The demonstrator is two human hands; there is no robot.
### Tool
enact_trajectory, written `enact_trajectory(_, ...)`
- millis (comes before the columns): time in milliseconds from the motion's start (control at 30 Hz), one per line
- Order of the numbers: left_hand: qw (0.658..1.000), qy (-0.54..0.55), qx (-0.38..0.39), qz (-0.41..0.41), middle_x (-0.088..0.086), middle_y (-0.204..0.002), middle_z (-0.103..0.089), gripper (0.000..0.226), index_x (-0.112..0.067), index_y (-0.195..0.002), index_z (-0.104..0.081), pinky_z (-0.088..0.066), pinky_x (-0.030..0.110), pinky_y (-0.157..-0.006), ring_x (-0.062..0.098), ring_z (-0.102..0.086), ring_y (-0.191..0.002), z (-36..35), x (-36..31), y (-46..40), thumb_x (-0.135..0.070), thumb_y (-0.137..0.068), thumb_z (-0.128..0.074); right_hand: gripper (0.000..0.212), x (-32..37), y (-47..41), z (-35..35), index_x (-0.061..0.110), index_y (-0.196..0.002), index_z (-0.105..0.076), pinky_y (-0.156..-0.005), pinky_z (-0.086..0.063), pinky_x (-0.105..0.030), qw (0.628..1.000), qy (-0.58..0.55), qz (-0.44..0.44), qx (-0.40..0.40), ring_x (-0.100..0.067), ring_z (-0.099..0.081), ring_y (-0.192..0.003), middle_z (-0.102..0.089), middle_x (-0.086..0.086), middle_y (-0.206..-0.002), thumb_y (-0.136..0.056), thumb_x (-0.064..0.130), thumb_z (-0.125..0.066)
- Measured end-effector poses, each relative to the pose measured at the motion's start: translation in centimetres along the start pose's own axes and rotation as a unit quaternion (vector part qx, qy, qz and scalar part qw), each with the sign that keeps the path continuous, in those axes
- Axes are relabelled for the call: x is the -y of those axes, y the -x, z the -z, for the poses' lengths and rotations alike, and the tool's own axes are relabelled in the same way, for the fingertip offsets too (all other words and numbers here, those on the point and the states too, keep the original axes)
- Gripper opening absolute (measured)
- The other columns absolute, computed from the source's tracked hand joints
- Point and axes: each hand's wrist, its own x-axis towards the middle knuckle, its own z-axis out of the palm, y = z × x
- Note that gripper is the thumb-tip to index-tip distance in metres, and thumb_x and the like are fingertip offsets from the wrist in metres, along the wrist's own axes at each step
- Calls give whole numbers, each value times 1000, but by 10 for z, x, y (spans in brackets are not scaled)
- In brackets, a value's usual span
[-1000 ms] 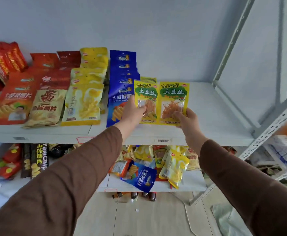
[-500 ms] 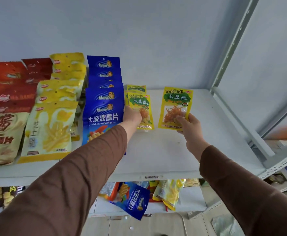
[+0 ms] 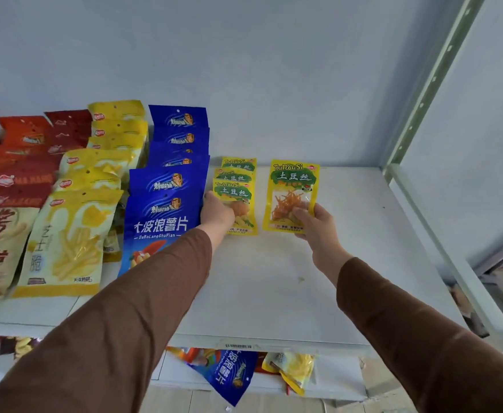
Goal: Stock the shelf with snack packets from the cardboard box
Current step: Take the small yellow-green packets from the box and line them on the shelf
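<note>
Two small yellow-green snack packets are out on the white shelf (image 3: 274, 293). My left hand (image 3: 216, 214) grips the left packet (image 3: 234, 195), which stands at the front of a short row of the same packets (image 3: 238, 165) right beside the blue bags. My right hand (image 3: 311, 220) pinches the lower edge of the right packet (image 3: 292, 186), held upright and apart from that row, over bare shelf. The cardboard box is out of view.
Rows of blue bags (image 3: 166, 204), yellow bags (image 3: 74, 234) and red bags (image 3: 20, 162) fill the shelf's left side. A grey upright post (image 3: 423, 93) bounds the right. More packets (image 3: 232, 374) lie on the lower shelf. Bare shelf extends right of my right hand.
Both hands have reached further back onto the shelf. The left packet now stands against the row beside the blue bags; the right packet has moved apart to the right.
</note>
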Motion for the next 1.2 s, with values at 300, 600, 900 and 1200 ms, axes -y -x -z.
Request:
enact_trajectory(300,986,-160,-46,-4,17,-160,-22,75,-6,-158,-17,-33,44,-117,37,-24,-148,-7,-2,14,-13,-97,-59,13,-4,-8,5,16,-106,-66,-61,-53,-19,1000,-7,-4,10,-7,-71,-75,-73,1,-92,-97,8,-60)
enact_trajectory(600,964,-132,2,-229,8,-152,-43,55,-15,-151,-38,-37,32,-108,26,-40,-141,38,-22,42,-1,-100,-50,12,-8,2,-19,16,-100,-70,-83,-61,-35,999,26,18,13,-24,-74,-93,-77,-4,-98,-92,10,-65)
enact_trajectory(900,871,-327,-58,-362,1,-130,-60,27,-21,-122,-64,-45,41,-99,26,-48,-124,136,15,44,-22,-95,-63,15,-33,20,-75,20,-87,-65,-83,-59,-47,987,143,-32,69,-29,-74,-90,-75,-4,-90,-84,18,-80)
enact_trajectory(1200,869,-335,-47,-360,-2,-130,-59,26,-23,-120,-65,-49,39,-94,22,-48,-124,152,43,48,-29,-95,-63,27,-31,26,-89,17,-102,-56,-54,-40,-25,953,299,-14,32,-12,-59,-70,-62,5,-84,-88,26,-77)
